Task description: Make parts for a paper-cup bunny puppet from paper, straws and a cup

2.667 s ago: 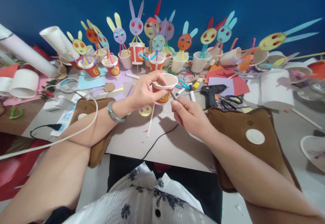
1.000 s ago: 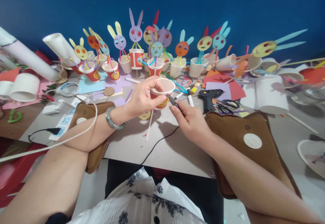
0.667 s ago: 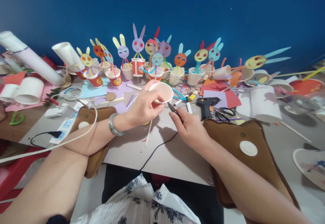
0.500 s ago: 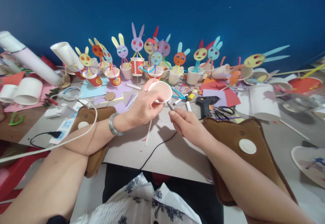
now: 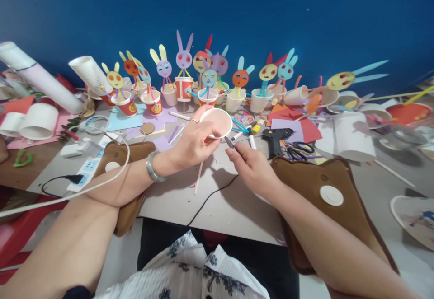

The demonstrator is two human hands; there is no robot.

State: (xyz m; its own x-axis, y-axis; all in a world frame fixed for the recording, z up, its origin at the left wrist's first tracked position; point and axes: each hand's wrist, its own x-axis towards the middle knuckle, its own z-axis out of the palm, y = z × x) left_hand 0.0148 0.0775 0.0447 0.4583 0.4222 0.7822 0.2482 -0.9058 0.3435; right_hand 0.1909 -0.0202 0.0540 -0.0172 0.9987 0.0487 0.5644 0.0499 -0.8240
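Note:
My left hand [image 5: 198, 141] is closed around a paper cup [image 5: 219, 119], its thumb over the near rim. The cup's pale inside faces me, and most of its outer wall is hidden. Close to its right, my right hand [image 5: 252, 165] grips a small dark pointed blade [image 5: 229, 142], whose handle is mostly covered by the fingers. The tip points up toward the cup and seems just apart from it. A white stick [image 5: 198, 179] lies on the table below the cup.
Rabbit figures in paper cups [image 5: 233, 100] line the blue wall. A black glue gun [image 5: 274, 142] and black-handled scissors [image 5: 301, 149] lie to the right. Brown cushion-like pads [image 5: 308, 177] lie under both forearms. On the left, a white cable crosses above a power strip [image 5: 87, 168].
The blade's tip has shifted slightly and shows more plainly beside the cup. My left hand keeps hold of the cup in nearly the same place.

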